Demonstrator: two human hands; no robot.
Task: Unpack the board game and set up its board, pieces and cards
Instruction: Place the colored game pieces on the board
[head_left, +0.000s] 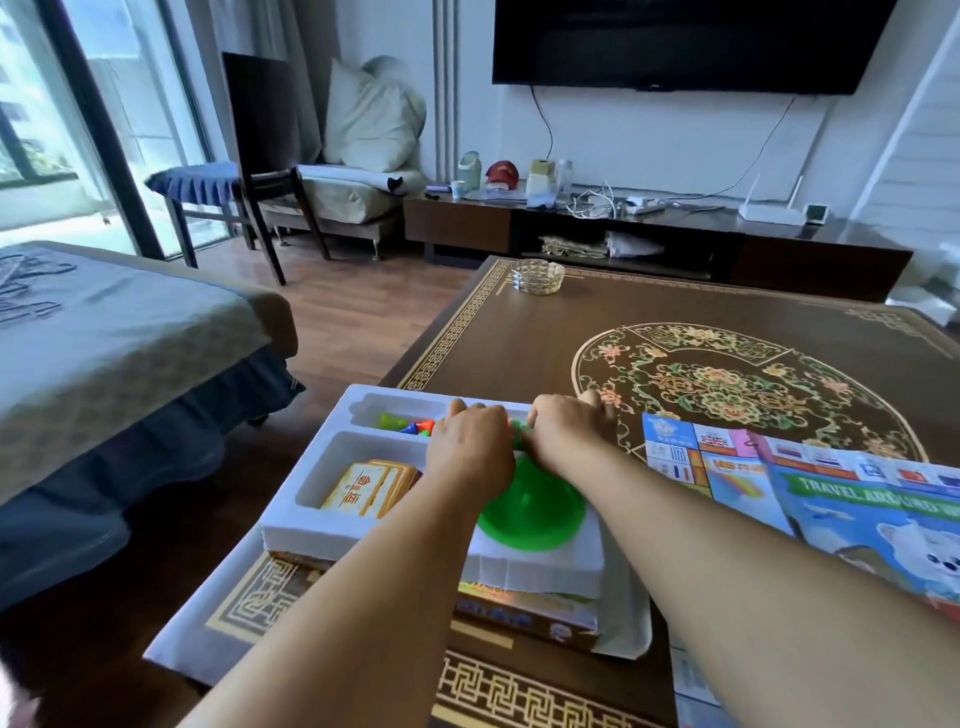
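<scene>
Nearest the camera, two bare forearms reached forward over the edge of a dark tabletop (519, 332) patterned with gold fretwork and a floral medallion. Beneath them a white plastic tray (306, 499) sat on top of the game box (524, 613), which itself rested on a pale sheet at the tabletop's near left corner. A green plastic dish (535, 506) lay in the tray's right part, a stack of yellow cards (366, 488) filled the near left compartment, and small coloured pieces (408, 423) lay in the far left one. The left hand (470, 449) and right hand (569, 431) met over the middle of the tray, fingers curled down onto something green between them; what exactly they gripped could not be made out. Just to the right, the folded game board (810, 488) lay on the tabletop, with flag squares along its edge and the words "TRAVEL AROUND" on its cover. Farther back a glass ashtray (537, 276) stood near the far left corner. Beyond the tabletop ran a wooden floor, a grey-covered bed (114, 332) at left, a dark chair (270, 171), a low cabinet (649, 239) cluttered with bottles and cables, and a wall-mounted television (691, 44).
</scene>
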